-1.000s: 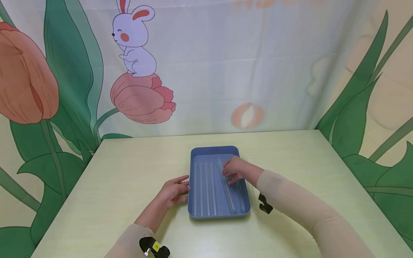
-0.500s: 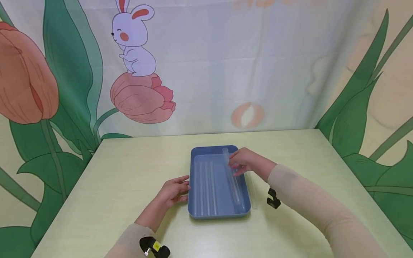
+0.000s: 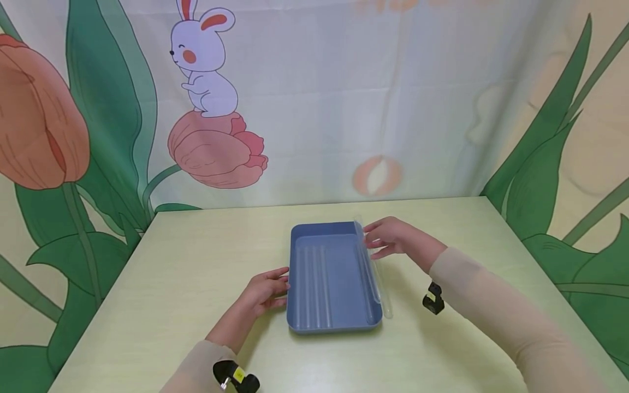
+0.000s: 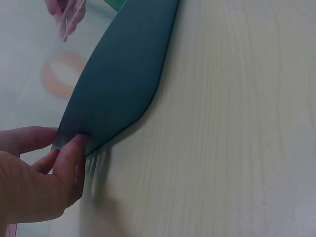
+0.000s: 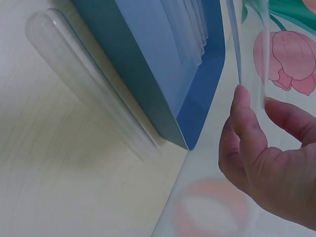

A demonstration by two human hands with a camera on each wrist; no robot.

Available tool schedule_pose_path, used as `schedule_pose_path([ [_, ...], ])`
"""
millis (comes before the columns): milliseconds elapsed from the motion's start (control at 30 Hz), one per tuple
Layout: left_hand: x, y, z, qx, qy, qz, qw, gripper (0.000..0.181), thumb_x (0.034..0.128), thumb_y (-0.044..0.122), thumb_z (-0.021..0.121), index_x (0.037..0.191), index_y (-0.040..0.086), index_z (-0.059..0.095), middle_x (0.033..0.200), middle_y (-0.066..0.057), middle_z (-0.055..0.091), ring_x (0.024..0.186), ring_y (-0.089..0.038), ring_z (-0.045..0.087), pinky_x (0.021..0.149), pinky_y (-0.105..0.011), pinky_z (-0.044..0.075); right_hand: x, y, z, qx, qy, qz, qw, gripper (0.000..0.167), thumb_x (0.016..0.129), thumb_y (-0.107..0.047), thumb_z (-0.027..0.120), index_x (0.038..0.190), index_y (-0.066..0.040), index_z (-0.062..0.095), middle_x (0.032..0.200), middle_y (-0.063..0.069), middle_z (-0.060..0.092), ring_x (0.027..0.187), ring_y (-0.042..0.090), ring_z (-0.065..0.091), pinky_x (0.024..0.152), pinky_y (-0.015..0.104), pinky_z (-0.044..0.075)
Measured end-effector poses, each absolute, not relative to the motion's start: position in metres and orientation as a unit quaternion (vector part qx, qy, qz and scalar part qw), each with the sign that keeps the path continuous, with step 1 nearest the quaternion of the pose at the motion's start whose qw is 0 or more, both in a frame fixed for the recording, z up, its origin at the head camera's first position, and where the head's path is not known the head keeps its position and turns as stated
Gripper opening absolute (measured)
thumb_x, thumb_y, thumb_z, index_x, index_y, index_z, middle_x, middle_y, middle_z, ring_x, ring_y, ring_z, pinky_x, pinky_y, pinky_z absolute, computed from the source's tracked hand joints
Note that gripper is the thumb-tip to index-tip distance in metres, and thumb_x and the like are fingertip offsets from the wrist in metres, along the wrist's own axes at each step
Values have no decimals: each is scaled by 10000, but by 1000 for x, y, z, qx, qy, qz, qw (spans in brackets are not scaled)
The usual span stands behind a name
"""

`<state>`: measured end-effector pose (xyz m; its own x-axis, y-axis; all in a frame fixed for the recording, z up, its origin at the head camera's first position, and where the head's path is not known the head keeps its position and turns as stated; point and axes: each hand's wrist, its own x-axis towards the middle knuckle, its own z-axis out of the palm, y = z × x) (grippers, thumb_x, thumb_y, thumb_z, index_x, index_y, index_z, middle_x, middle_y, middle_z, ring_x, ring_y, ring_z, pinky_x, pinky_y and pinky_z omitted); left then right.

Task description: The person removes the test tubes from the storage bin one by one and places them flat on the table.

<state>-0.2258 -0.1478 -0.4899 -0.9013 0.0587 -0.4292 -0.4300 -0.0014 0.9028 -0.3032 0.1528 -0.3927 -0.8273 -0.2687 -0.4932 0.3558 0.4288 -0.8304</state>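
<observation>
A clear test tube (image 3: 372, 275) slants along the right wall of the blue tray (image 3: 349, 322). My right hand (image 3: 388, 238) pinches it near its far end between thumb and fingers, and in the right wrist view this tube (image 5: 255, 64) stands up from the fingertips. On the table, just right of the tray, lies another clear test tube (image 5: 94, 79). Several more test tubes (image 3: 314, 289) lie side by side in the tray's left half. My left hand (image 3: 267, 292) touches the tray's left outer wall with loosely extended fingers (image 4: 71, 160).
The pale wood table (image 3: 206, 240) bears the tray near its middle. Behind it hangs a printed cloth (image 3: 314, 109) with a rabbit and tulips. A black camera mount (image 3: 433, 298) sits by the right forearm, another mount (image 3: 236, 376) by the left.
My right hand has lifted its test tube out of the tray and carried it rightward to the tray's right wall. My left hand and the tray have stayed in place.
</observation>
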Motion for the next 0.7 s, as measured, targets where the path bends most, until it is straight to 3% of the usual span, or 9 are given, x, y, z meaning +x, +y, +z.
schedule_pose_path([
  [133, -224, -148, -489, -134, 682, 696, 182, 565, 959, -59, 561, 1514, -11, 463, 1537, -296, 473, 1006, -137, 670, 725, -260, 587, -303, 164, -390, 23, 796, -531, 291, 575, 1012, -30, 523, 1553, 58, 350, 1522, 251, 456, 942, 101, 599, 770, 276, 619],
  [367, -225, -149, -488, -127, 678, 700, 183, 586, 959, -54, 558, 1531, -11, 435, 1554, -303, 449, 1046, -150, 670, 738, -267, 588, -301, 183, -384, 28, 794, -540, 278, 586, 1021, -62, 542, 1558, 55, 338, 1282, 132, 551, 878, 71, 602, 746, 241, 610],
  [700, -225, -150, -490, -129, 681, 698, 180, 589, 958, -55, 551, 1533, -5, 435, 1545, -302, 461, 1021, -138, 669, 709, -247, 579, -298, 204, -385, 31, 796, -539, 274, 612, 1018, -75, 550, 1566, 58, 313, 1234, 98, 582, 915, 79, 618, 765, 243, 609],
])
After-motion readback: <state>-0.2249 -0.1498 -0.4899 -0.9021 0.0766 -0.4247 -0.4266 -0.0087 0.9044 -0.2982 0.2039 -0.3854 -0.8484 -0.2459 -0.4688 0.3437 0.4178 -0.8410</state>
